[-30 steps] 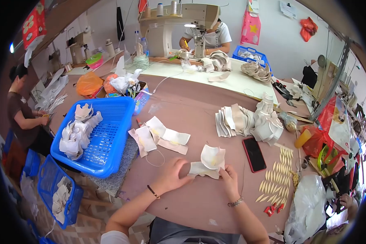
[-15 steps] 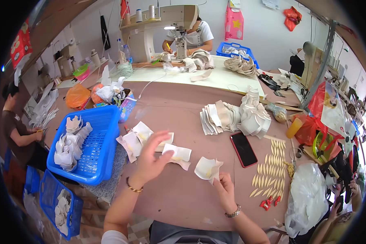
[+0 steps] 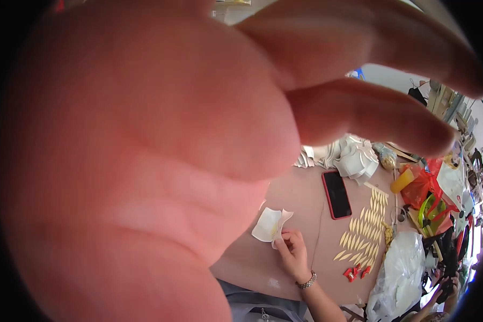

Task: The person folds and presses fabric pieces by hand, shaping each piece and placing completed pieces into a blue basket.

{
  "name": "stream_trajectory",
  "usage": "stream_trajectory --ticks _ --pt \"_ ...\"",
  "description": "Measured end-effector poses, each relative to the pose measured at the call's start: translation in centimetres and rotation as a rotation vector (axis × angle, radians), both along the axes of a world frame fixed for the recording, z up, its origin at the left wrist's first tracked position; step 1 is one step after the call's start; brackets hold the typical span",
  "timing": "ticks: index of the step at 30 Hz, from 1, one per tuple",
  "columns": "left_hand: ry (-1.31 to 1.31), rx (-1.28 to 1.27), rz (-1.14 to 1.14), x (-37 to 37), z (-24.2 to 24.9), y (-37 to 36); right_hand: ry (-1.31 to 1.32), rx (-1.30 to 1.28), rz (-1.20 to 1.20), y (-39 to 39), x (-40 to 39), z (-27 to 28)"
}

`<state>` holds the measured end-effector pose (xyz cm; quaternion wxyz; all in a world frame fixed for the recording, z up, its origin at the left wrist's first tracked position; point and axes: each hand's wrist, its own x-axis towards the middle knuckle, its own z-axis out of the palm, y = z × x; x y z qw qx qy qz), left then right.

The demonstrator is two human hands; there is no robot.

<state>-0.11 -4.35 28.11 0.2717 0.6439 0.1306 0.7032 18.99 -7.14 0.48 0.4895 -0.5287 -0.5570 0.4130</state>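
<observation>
My left hand [image 3: 161,155] is raised right in front of the camera, large and blurred, and it covers the left and middle of the view. Its visible fingers stretch apart to the right with nothing between them. Lower down, my right hand [image 3: 293,255], with a metal watch on its wrist, pinches the edge of a white curved fabric piece [image 3: 265,225] over the brown table. Faint yellow shows on the inside of that piece. Whatever lies on the left of the table is hidden behind my left hand.
A red-edged phone [image 3: 337,196] lies beyond my right hand, near stacked pale pieces [image 3: 358,161]. Rows of yellow leaf-shaped strips [image 3: 364,231], small red wrappers [image 3: 352,273] and a clear plastic bag [image 3: 397,273] are to the right. A person's hand shows at the lower right edge.
My left hand has risen from above the fabric pieces on the table to just before the camera, blocking much of the view. My right hand keeps hold of its fabric piece.
</observation>
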Motion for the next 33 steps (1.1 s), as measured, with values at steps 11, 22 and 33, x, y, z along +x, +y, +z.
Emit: stream_trajectory --ticks 11,22,33 --pt "0.189 0.006 -0.464 2.6 0.7 1.4 -0.701 0.455 0.084 4.4 4.7 2.0" --pt "0.271 -0.447 -0.423 2.1 -3.9 1.7 -0.812 0.527 0.394 4.9 4.4 0.4" --pt "1.463 -0.068 -0.036 5.0 -25.2 3.5 -0.904 0.433 0.293 2.1 3.8 1.2"
